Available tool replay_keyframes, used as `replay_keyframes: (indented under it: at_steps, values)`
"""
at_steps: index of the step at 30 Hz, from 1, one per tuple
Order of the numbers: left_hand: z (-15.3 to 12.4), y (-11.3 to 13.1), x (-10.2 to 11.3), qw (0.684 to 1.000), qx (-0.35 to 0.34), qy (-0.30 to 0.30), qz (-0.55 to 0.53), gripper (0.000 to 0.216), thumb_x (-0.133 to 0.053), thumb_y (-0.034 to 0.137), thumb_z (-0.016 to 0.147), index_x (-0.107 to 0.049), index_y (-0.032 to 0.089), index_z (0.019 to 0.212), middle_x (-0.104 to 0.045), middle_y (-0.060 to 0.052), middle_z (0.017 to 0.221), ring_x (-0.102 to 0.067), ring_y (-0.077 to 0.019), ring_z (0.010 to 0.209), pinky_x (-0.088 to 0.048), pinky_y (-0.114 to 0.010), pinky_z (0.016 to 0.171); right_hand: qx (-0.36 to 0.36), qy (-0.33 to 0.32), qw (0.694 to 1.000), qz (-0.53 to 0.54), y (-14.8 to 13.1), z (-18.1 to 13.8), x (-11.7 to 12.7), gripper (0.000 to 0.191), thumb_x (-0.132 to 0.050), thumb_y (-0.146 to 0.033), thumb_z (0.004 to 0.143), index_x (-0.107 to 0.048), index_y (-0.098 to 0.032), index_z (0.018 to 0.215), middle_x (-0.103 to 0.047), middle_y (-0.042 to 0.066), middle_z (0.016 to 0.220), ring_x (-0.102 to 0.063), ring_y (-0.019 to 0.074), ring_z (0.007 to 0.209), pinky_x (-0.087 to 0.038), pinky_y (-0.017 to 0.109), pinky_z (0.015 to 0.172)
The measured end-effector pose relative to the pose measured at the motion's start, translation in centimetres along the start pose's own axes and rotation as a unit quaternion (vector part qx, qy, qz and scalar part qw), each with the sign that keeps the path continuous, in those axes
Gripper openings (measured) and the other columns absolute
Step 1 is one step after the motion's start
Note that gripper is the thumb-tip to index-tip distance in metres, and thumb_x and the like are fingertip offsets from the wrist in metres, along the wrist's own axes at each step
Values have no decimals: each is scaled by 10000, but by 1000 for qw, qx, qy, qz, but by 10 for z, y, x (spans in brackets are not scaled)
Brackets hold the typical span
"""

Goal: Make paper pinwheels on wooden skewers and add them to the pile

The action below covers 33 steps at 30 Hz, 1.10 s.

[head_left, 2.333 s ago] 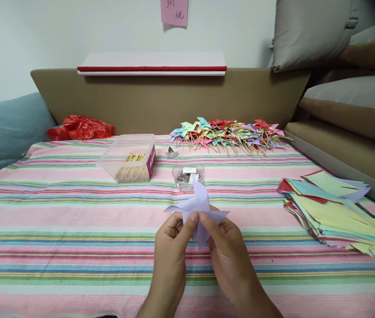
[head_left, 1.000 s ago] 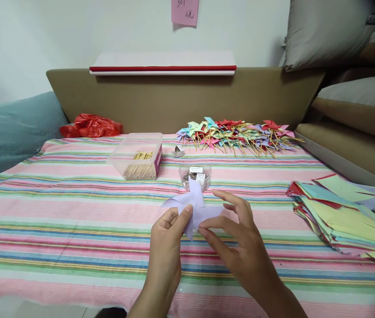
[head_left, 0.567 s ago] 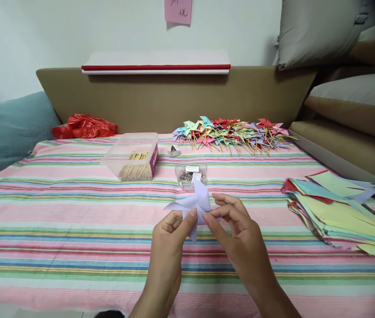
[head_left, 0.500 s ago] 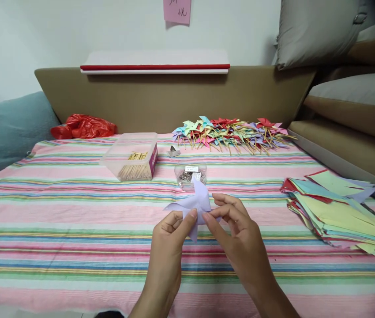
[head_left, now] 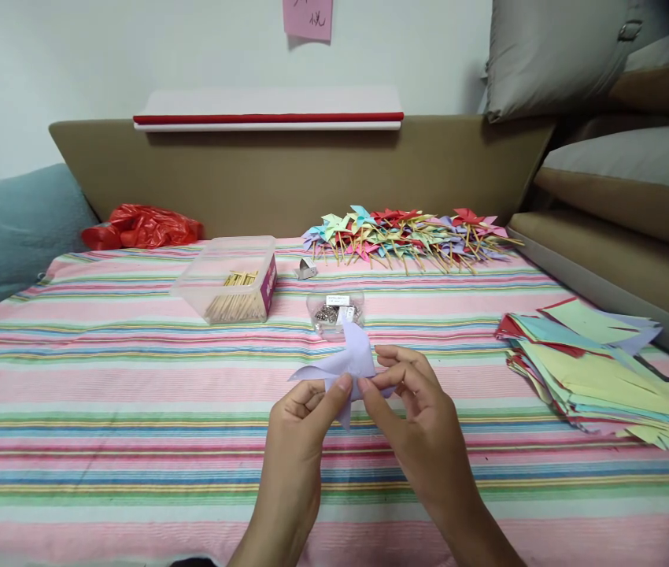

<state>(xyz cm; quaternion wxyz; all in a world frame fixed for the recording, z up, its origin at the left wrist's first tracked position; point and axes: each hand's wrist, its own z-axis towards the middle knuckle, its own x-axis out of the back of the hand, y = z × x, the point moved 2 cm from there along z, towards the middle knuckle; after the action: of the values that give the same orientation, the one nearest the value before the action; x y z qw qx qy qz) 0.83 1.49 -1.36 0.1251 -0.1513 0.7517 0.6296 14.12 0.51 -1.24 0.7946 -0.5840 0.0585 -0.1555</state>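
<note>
A lilac paper pinwheel [head_left: 358, 354], its blades folded in toward the centre, is held up between both hands. My left hand [head_left: 304, 421] pinches its lower left part with thumb and fingers. On the lower right, my right hand [head_left: 420, 402] pinches the paper, its thumb tip close to the left thumb. No stick shows on this pinwheel. Just beyond it stands a clear plastic tub [head_left: 316, 299] of small metal pieces with a white label. What lies behind the fingers is hidden.
A clear box [head_left: 193, 291] of wooden sticks stands at left, near a small metal piece [head_left: 306, 269]. Finished pinwheels [head_left: 405, 232] lie heaped at the back. A stack of cut coloured paper [head_left: 600, 378] is on the right, and a red plastic bag [head_left: 145, 227] at back left.
The whole view has shifted slightly, so the surroundings appear a little farther left. Both hands keep their pinch on the lilac pinwheel, with barely any finger movement.
</note>
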Motion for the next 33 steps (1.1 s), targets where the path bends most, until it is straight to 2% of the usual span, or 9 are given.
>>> replay_keyframes:
  at_steps: [7, 16, 20, 23, 27, 30, 33]
  values:
    - [-3, 1, -2, 999, -38, 2, 10, 307, -810, 330, 786, -620, 160, 616, -519, 48, 620, -419, -88, 639, -371, -188, 618, 4, -3, 1000, 1, 0, -1, -3, 151, -706, -297, 834, -640, -229, 717, -592, 65, 1117, -556, 275, 1204, -465, 480, 1007]
    - [-2, 0, -1, 999, -50, -3, 16, 284, -806, 318, 791, -633, 163, 628, -567, 37, 644, -464, -98, 670, -399, -194, 647, -12, -7, 1000, 0, 0, -1, -2, 146, -715, -307, 824, -667, -242, 703, -595, 53, 1121, -548, 270, 1217, -456, 478, 1035]
    - [2, 2, 2, 997, -65, 21, 39, 265, -799, 341, 799, -657, 168, 656, -536, 49, 619, -434, -88, 629, -375, -189, 602, -18, -10, 1000, 15, -4, 0, -3, 168, -715, -357, 831, -660, -235, 730, -591, 57, 1146, -539, 268, 1228, -472, 442, 1016]
    - [8, 21, 12, 992, -99, 72, 30, 198, -821, 328, 775, -709, 174, 722, -564, 47, 635, -463, -85, 635, -377, -176, 589, -50, 11, 997, 59, -9, 9, 2, 219, -669, -438, 866, -648, -232, 796, -591, 59, 1203, -550, 254, 1207, -491, 406, 976]
    - [13, 68, 29, 969, -177, 164, -45, 181, -882, 249, 684, -723, 166, 701, -635, 31, 703, -535, -90, 688, -414, -165, 604, -89, 63, 991, 82, -12, 25, 15, 276, -626, -502, 881, -671, -230, 886, -629, 65, 1208, -572, 254, 1175, -472, 423, 995]
    - [12, 96, 38, 956, -213, 177, -96, 192, -903, 197, 636, -732, 166, 715, -650, 34, 740, -547, -85, 681, -415, -167, 572, -79, 64, 994, 26, -11, 29, 22, 289, -611, -514, 888, -668, -230, 893, -637, 70, 1226, -585, 257, 1172, -482, 419, 978]
    - [13, 103, 46, 955, -224, 172, -89, 192, -911, 221, 628, -751, 163, 717, -645, 35, 704, -537, -83, 668, -413, -166, 576, -13, 2, 996, -92, -10, 31, 20, 282, -533, -472, 946, -634, -224, 857, -640, 73, 1197, -603, 230, 1154, -514, 353, 915]
